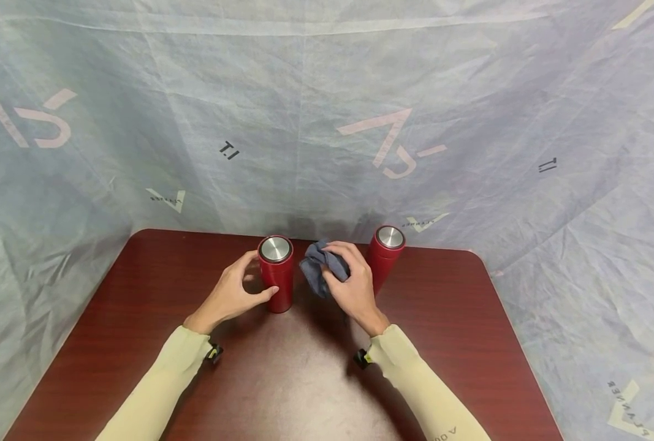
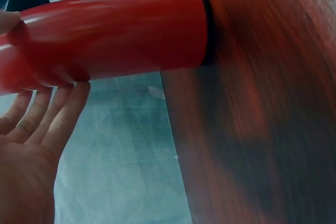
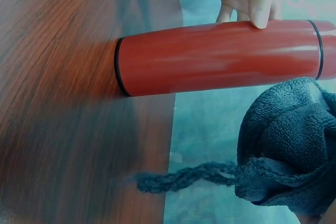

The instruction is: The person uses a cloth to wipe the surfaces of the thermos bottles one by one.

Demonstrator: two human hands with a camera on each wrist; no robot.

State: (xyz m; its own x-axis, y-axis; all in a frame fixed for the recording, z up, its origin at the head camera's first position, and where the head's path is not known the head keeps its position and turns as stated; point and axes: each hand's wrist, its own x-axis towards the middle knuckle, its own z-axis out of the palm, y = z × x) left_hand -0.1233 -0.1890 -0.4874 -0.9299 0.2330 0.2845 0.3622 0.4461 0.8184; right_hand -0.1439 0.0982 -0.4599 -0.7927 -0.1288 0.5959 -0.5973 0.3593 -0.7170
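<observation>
A red vacuum flask [image 1: 281, 282] with a silver-topped lid stands upright on the table; its black-rimmed base meets the wood in both wrist views. My left hand [image 1: 231, 295] holds it from the left, the thumb on the near side and fingertips [image 2: 81, 90] against its body [image 2: 131, 30]. Just right of the flask, my right hand [image 1: 355, 285] grips a crumpled grey-blue cloth [image 1: 317, 269]. In the right wrist view the cloth [image 3: 286, 140] looks like terry, and a loop of it hangs down. A gap separates cloth and flask in the head view.
A second red flask [image 1: 383, 260] stands behind and right of my right hand, partly hidden by it. Around the dark red wooden table [image 1: 293, 392] hang pale grey printed sheets [image 1: 304, 122], close behind its far edge.
</observation>
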